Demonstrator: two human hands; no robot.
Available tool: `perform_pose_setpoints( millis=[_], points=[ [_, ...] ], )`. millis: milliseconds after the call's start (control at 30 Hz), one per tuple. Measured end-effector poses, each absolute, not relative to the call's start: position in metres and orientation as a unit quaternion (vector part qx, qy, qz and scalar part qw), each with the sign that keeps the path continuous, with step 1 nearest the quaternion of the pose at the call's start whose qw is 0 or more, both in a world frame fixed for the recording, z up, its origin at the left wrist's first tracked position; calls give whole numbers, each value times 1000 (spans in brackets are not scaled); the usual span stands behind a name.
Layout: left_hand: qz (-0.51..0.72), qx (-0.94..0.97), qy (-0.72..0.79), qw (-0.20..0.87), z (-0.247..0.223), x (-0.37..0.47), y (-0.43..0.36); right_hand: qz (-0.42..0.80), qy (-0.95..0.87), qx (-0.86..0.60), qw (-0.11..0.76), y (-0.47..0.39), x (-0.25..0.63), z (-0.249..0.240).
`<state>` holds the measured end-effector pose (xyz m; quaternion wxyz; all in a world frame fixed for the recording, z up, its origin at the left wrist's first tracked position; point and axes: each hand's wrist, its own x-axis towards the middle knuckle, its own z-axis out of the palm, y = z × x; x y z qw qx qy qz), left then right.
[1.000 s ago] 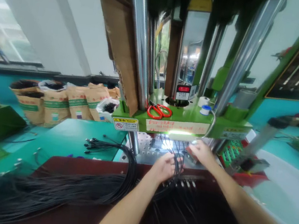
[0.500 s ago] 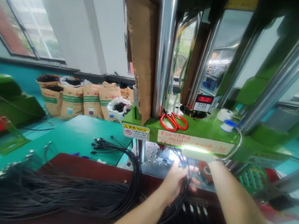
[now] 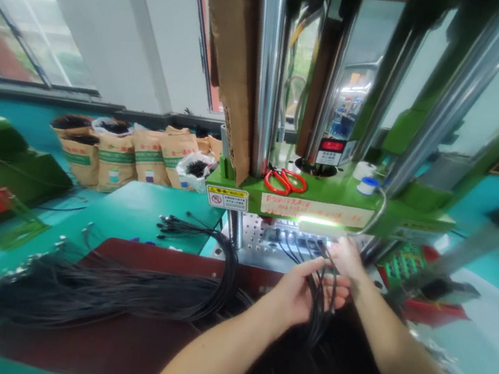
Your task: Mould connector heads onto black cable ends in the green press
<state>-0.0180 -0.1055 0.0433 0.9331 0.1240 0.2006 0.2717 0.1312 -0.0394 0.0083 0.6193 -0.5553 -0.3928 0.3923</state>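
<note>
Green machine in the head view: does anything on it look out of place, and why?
Yes, arguably: red-handled scissors lie on its green plate, beside a metal column, where a hand tool seems misplaced. No spill or damage stands out.

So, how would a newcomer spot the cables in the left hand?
Find the green press, then the glowing lamp along its front edge. Below the lamp, the left hand holds the cables, thin and black. Unlike the larger black bundle lying to their left, these are held up in the hand.
</note>
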Motion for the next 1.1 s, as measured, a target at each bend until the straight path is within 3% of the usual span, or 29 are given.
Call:
perform_pose_setpoints(
  millis=[200, 367, 633, 867, 1000, 1100],
  points=[
    [237, 63, 128, 961, 38, -28, -148, 393, -325, -538, 671, -76, 127, 7],
    [273, 61, 160, 947, 24, -36, -175, 387, -302, -530, 692, -89, 112, 8],
    [231, 243, 158, 929, 28, -79, -216, 375, -253, -533, 715, -106, 109, 3],
    [174, 274, 122, 938, 25, -78, -237, 363, -274, -545, 704, -118, 108, 4],
    [243, 277, 139, 919, 36, -99, -233, 357, -294, -557, 690, -115, 118, 1],
    [417, 257, 145, 860, 72, -153, -202, 366, -313, -577, 660, -114, 138, -5]
  ],
)
